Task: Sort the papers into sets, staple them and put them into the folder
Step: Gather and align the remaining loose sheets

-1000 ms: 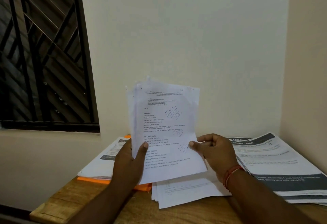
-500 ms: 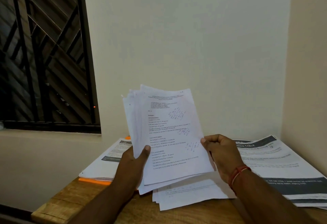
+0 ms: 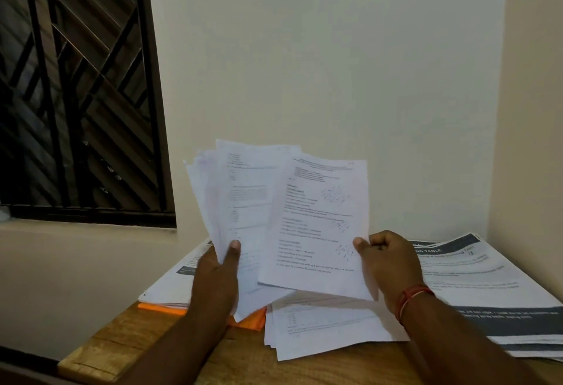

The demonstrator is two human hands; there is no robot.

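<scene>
Above the pale wooden desk, the left grip clasps a fanned sheaf of white printed papers near its lower edge, and the sheaf rises to the grip's 12 o'clock. The right grip pinches the lower right corner of a white printed sheet, which stands at its 10 o'clock and overlaps the sheaf. At 6 o'clock beneath, loose white pages lie beside a flat orange folder.
</scene>
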